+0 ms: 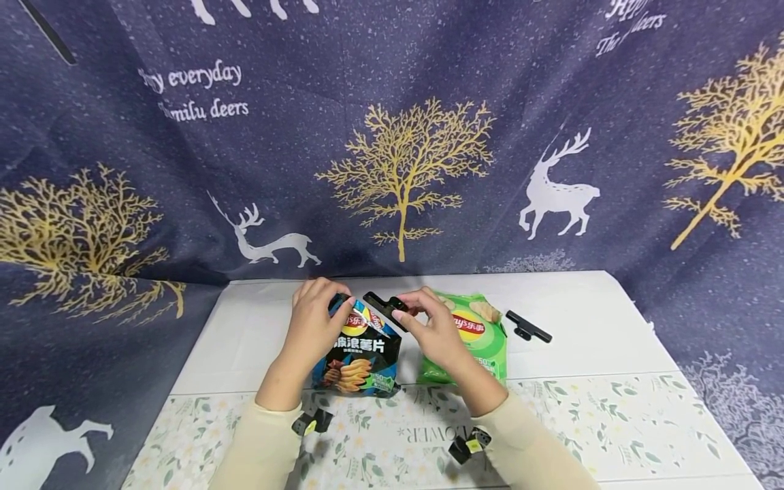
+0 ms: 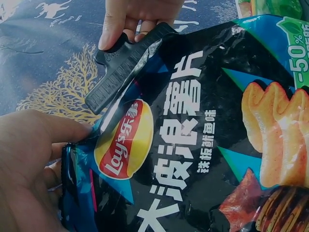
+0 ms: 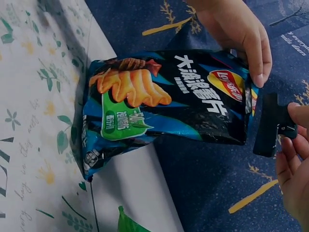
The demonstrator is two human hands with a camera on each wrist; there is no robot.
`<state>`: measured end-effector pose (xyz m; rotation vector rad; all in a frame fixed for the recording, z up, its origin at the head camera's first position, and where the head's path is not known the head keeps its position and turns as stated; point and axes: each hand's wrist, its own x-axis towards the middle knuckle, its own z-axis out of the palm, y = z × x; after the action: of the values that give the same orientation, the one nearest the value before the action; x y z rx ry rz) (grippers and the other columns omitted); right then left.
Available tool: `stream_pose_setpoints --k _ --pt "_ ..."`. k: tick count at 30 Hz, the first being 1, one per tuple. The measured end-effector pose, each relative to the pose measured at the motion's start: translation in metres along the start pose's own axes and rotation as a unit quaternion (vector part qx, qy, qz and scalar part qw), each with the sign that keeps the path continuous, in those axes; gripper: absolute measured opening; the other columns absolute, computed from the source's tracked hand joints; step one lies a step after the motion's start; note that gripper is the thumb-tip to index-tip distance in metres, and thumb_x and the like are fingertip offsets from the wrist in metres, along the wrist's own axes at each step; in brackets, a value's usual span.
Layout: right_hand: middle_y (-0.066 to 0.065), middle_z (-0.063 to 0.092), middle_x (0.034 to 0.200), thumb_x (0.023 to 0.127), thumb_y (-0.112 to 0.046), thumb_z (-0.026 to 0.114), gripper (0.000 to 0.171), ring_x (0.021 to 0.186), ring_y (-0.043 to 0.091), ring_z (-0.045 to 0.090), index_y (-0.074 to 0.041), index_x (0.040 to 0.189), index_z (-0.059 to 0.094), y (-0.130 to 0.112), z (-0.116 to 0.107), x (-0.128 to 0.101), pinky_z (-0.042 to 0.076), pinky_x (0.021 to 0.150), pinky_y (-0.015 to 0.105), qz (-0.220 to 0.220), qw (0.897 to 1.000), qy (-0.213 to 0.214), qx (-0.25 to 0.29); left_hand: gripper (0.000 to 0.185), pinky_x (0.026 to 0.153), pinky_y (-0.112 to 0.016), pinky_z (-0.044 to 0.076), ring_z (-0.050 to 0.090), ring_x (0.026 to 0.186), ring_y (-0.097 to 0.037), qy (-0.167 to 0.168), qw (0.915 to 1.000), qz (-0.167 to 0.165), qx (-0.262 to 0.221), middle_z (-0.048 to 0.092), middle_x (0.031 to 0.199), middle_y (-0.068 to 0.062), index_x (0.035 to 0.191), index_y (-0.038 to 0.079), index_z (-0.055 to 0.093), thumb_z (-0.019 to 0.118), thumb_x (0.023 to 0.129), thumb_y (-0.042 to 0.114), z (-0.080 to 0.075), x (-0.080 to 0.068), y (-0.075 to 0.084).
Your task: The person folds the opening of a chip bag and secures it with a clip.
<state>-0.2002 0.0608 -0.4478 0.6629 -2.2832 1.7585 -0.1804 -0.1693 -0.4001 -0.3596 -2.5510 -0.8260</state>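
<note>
A black and blue Lay's chip bag [image 1: 355, 347] stands upright on the table, its top edge folded over. My left hand [image 1: 315, 316] pinches the bag's upper left corner between thumb and fingers. In my right hand [image 1: 436, 328] is a black bag clip [image 1: 384, 309], gripped by its handles. The clip's long jaw lies along the folded top edge in the left wrist view, close to the upper right corner. From the right wrist view, the clip [image 3: 266, 126] appears just above the bag's top.
Right behind my right hand stands a green Lay's bag [image 1: 490, 344]. A second black clip [image 1: 529, 327] lies on the white table [image 1: 588, 306] to its right. A floral cloth [image 1: 214, 422] covers the near part, and a dark blue curtain [image 1: 429, 68] hangs at the back.
</note>
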Motion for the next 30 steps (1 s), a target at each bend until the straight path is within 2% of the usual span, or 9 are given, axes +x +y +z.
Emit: stream_pose_setpoints --k 7,14,21,30 --pt "0.012 0.064 0.107 0.095 -0.012 0.07 0.023 0.095 0.013 0.059 -0.007 0.117 0.071 -0.002 0.0027 -0.0011 0.05 0.087 0.03 0.008 1.0 0.004 -0.001 0.015 0.117 -0.058 0.026 0.055 0.112 -0.031 0.003 1.0 0.004 0.0 0.066 0.103 -0.007 0.105 0.009 0.072 0.07 0.096 0.022 0.0006 0.0 -0.0006" --pt "0.004 0.065 0.102 0.096 -0.027 0.07 0.019 0.093 0.013 0.059 -0.017 0.112 0.074 -0.0006 0.0035 0.0004 0.048 0.086 0.03 0.038 0.999 -0.007 -0.006 0.013 0.117 -0.056 0.027 0.055 0.112 -0.031 0.003 1.0 0.004 -0.007 0.065 0.102 -0.006 0.103 0.01 0.071 0.071 0.096 0.022 0.0001 -0.0001 -0.0003" --pt "0.002 0.066 0.1 0.096 -0.025 0.071 0.018 0.089 0.012 0.061 -0.017 0.111 0.074 0.0042 0.0039 0.0027 0.048 0.083 0.029 0.042 0.999 -0.012 -0.007 0.013 0.117 -0.056 0.028 0.056 0.113 -0.031 -0.003 0.9999 0.002 -0.015 0.066 0.102 -0.006 0.102 0.01 0.072 0.071 0.096 0.021 0.0003 0.0 -0.0001" --pt "0.005 0.065 0.098 0.096 -0.023 0.071 0.02 0.084 0.012 0.058 -0.014 0.113 0.074 0.0064 0.0065 0.0033 0.047 0.077 0.027 0.045 0.999 -0.018 0.007 0.015 0.108 -0.053 0.036 0.056 0.11 -0.03 0.001 0.9998 0.007 -0.017 0.067 0.104 -0.007 0.103 0.01 0.071 0.072 0.095 0.022 0.0018 0.0004 -0.0016"
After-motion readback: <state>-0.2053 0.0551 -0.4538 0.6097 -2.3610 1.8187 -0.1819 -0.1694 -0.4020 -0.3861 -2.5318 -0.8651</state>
